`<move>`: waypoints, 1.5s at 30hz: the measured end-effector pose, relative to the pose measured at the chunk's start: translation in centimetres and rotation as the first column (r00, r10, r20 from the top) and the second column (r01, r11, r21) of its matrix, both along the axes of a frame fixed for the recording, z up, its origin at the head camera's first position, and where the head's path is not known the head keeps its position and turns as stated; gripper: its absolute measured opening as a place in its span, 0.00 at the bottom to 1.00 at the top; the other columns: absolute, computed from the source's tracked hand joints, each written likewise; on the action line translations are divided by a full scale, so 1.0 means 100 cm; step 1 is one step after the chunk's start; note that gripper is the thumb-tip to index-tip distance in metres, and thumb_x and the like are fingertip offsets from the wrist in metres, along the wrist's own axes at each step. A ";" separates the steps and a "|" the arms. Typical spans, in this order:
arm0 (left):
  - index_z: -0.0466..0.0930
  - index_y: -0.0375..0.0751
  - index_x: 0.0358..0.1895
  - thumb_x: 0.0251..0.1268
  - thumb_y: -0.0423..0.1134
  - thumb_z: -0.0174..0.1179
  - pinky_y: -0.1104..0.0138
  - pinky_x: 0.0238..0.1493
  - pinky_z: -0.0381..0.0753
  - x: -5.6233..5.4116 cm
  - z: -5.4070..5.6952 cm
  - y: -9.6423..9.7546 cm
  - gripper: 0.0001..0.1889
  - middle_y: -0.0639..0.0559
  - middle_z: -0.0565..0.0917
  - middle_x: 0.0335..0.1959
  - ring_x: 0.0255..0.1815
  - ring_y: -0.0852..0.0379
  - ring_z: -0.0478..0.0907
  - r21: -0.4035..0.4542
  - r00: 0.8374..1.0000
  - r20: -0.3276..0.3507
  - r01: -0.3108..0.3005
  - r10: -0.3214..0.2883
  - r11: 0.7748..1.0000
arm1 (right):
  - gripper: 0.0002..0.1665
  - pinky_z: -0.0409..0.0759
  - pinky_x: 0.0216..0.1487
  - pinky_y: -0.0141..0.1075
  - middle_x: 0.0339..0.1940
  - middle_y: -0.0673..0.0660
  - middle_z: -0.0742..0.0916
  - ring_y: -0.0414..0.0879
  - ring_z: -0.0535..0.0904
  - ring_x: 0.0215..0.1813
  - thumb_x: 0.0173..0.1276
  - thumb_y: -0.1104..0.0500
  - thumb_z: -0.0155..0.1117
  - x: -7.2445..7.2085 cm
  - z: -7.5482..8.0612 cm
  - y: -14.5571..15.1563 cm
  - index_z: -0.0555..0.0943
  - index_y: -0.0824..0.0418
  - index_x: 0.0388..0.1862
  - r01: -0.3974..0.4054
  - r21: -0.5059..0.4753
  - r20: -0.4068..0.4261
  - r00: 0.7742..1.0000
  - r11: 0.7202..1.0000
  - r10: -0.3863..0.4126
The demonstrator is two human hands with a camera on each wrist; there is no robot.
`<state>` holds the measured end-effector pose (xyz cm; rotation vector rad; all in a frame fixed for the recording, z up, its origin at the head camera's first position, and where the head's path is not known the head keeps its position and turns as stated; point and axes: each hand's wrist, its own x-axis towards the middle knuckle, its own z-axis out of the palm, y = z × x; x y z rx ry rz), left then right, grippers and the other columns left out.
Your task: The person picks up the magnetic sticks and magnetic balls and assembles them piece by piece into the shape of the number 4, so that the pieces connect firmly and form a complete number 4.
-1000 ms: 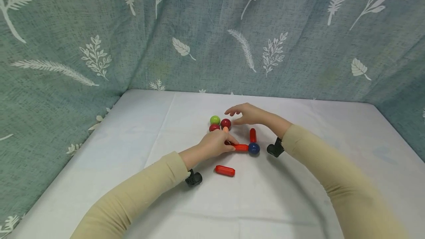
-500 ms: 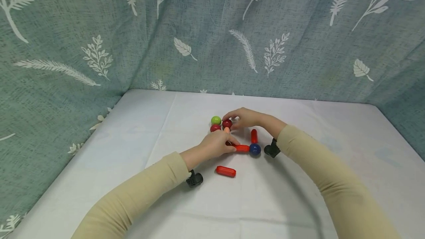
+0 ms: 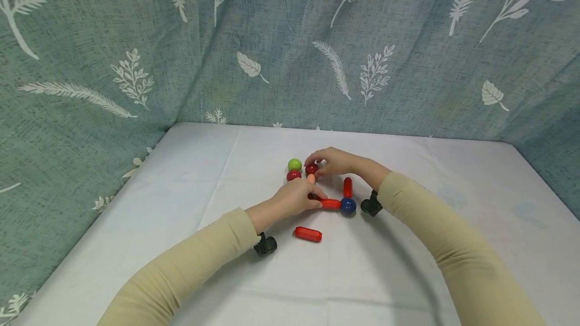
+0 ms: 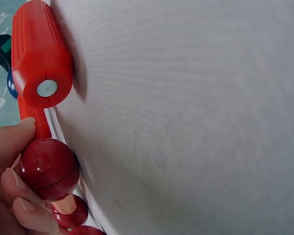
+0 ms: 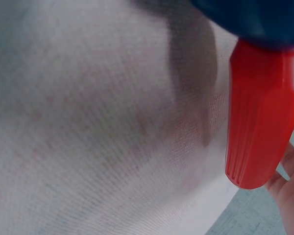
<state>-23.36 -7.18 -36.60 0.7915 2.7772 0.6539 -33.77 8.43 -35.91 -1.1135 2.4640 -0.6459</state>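
My left hand (image 3: 293,198) pinches a red magnetic rod (image 3: 330,204), the thumb pressing it and other fingers beside a dark red ball (image 4: 46,169) at its end. From that ball a peach rod (image 4: 65,204) runs away towards another dark red ball (image 3: 311,169), which my right hand (image 3: 337,161) holds between thumb and fingers. A blue ball (image 3: 348,206) joins the gripped rod's right end, and a second red rod (image 3: 347,187) points away from it. The right wrist view shows this rod (image 5: 262,112) up close, partly covering the hand.
A loose red rod (image 3: 308,234) lies nearer me on the white tablecloth (image 3: 254,286). Beyond my left hand sit a green ball (image 3: 294,165) and a dark red ball (image 3: 293,175), close together. A patterned curtain (image 3: 281,44) hangs along the back.
My right hand has come left and down onto the far dark red ball and taken hold of it. That ball has shifted slightly right, away from its neighbours. My left hand keeps its grip.
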 end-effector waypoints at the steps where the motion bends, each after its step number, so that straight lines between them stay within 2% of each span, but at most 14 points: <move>1: 0.85 0.49 0.43 0.55 0.39 0.64 0.76 0.25 0.63 0.000 0.000 0.000 0.11 0.57 0.84 0.35 0.30 0.63 0.69 0.003 1.000 0.001 0.001 -0.001 1.000 | 0.22 0.67 0.60 0.47 0.52 0.56 0.81 0.50 0.73 0.55 0.61 0.67 0.60 0.000 0.000 0.000 0.76 0.61 0.56 0.003 0.001 0.001 1.000 1.000 -0.003; 6: 0.85 0.49 0.43 0.55 0.39 0.64 0.76 0.26 0.64 0.001 0.000 0.000 0.11 0.57 0.85 0.35 0.31 0.63 0.69 0.006 1.000 -0.002 0.007 -0.007 1.000 | 0.23 0.67 0.61 0.48 0.54 0.57 0.80 0.51 0.72 0.57 0.61 0.66 0.60 0.001 0.002 0.001 0.75 0.61 0.57 0.015 0.008 -0.003 1.000 1.000 -0.015; 11: 0.85 0.50 0.43 0.56 0.40 0.64 0.75 0.31 0.68 0.002 0.000 -0.001 0.11 0.58 0.85 0.37 0.33 0.63 0.71 -0.007 0.999 -0.036 0.027 -0.027 1.000 | 0.24 0.66 0.61 0.49 0.56 0.57 0.80 0.53 0.71 0.59 0.61 0.65 0.60 0.004 0.003 0.005 0.74 0.61 0.58 0.035 -0.002 -0.016 0.999 0.999 -0.035; 13: 0.85 0.50 0.44 0.56 0.40 0.64 0.75 0.30 0.69 0.002 0.000 -0.001 0.12 0.58 0.85 0.37 0.32 0.62 0.71 -0.011 0.999 -0.042 0.027 -0.027 1.000 | 0.24 0.67 0.61 0.49 0.55 0.58 0.80 0.53 0.72 0.59 0.61 0.65 0.60 0.005 0.004 0.008 0.74 0.62 0.58 0.032 -0.013 -0.034 0.999 0.999 -0.033; 19: 0.82 0.50 0.49 0.57 0.41 0.63 0.74 0.27 0.67 0.001 0.005 -0.006 0.15 0.56 0.83 0.37 0.31 0.62 0.71 0.010 0.999 0.015 -0.034 0.034 0.999 | 0.24 0.70 0.58 0.50 0.53 0.60 0.80 0.55 0.72 0.57 0.61 0.64 0.62 0.015 0.010 0.022 0.74 0.63 0.58 0.017 -0.070 -0.083 0.996 0.997 -0.023; 21: 0.82 0.49 0.49 0.58 0.40 0.62 0.73 0.26 0.66 -0.001 0.008 -0.009 0.14 0.56 0.82 0.36 0.30 0.61 0.70 0.038 0.997 0.033 -0.073 0.072 0.997 | 0.24 0.71 0.57 0.50 0.53 0.61 0.80 0.56 0.72 0.57 0.61 0.63 0.63 0.020 0.012 0.028 0.74 0.64 0.58 0.019 -0.088 -0.090 0.996 0.996 -0.027; 23: 0.82 0.49 0.48 0.59 0.40 0.61 0.71 0.27 0.67 -0.004 0.012 -0.014 0.13 0.56 0.81 0.36 0.29 0.58 0.71 0.062 0.994 0.021 -0.110 0.109 0.992 | 0.24 0.71 0.56 0.51 0.53 0.62 0.80 0.57 0.72 0.57 0.61 0.63 0.63 0.027 0.014 0.035 0.74 0.64 0.57 0.023 -0.099 -0.096 0.995 0.995 -0.032; 28: 0.82 0.47 0.49 0.59 0.40 0.60 0.66 0.37 0.73 -0.012 0.020 -0.029 0.14 0.54 0.82 0.38 0.37 0.57 0.74 0.064 0.981 -0.063 -0.178 0.182 0.982 | 0.24 0.71 0.55 0.53 0.54 0.63 0.80 0.59 0.72 0.56 0.61 0.64 0.62 0.048 0.020 0.048 0.74 0.65 0.57 0.040 -0.092 -0.080 0.996 0.995 -0.048; 33: 0.81 0.47 0.50 0.59 0.40 0.61 0.62 0.43 0.74 -0.022 0.017 -0.042 0.15 0.53 0.82 0.38 0.42 0.55 0.76 0.025 0.970 -0.068 -0.231 0.232 0.973 | 0.23 0.73 0.52 0.52 0.52 0.61 0.80 0.55 0.74 0.51 0.61 0.62 0.63 0.069 0.020 0.057 0.76 0.63 0.56 0.072 -0.088 -0.072 0.994 0.994 -0.078; 37: 0.80 0.52 0.51 0.59 0.43 0.61 0.63 0.35 0.73 -0.029 0.011 -0.047 0.15 0.50 0.81 0.40 0.38 0.54 0.75 -0.027 0.960 -0.048 -0.277 0.275 0.961 | 0.22 0.76 0.47 0.46 0.44 0.57 0.82 0.49 0.76 0.45 0.60 0.60 0.65 0.083 0.015 0.062 0.77 0.61 0.54 0.087 -0.083 -0.113 0.989 0.993 -0.096; 40: 0.78 0.54 0.53 0.59 0.45 0.60 0.67 0.28 0.68 -0.032 0.009 -0.048 0.17 0.49 0.79 0.40 0.33 0.55 0.72 -0.061 0.958 -0.030 -0.286 0.285 0.956 | 0.20 0.77 0.39 0.37 0.37 0.51 0.82 0.43 0.75 0.37 0.59 0.58 0.66 0.092 0.010 0.066 0.79 0.60 0.51 0.094 -0.060 -0.165 0.981 0.994 -0.103; 43: 0.76 0.54 0.56 0.59 0.46 0.60 0.68 0.28 0.67 -0.033 0.008 -0.047 0.20 0.49 0.79 0.41 0.32 0.55 0.71 -0.070 0.959 -0.007 -0.283 0.283 0.956 | 0.18 0.73 0.29 0.30 0.31 0.45 0.80 0.39 0.72 0.30 0.58 0.57 0.67 0.100 0.006 0.069 0.80 0.57 0.48 0.126 -0.037 -0.178 0.975 0.991 -0.131; 45: 0.75 0.54 0.57 0.59 0.47 0.61 0.67 0.29 0.68 -0.034 0.007 -0.045 0.21 0.49 0.79 0.42 0.33 0.55 0.71 -0.075 0.961 0.004 -0.277 0.278 0.958 | 0.18 0.71 0.27 0.28 0.29 0.44 0.80 0.38 0.71 0.28 0.58 0.56 0.67 0.104 0.001 0.071 0.81 0.57 0.47 0.149 -0.035 -0.162 0.975 0.988 -0.153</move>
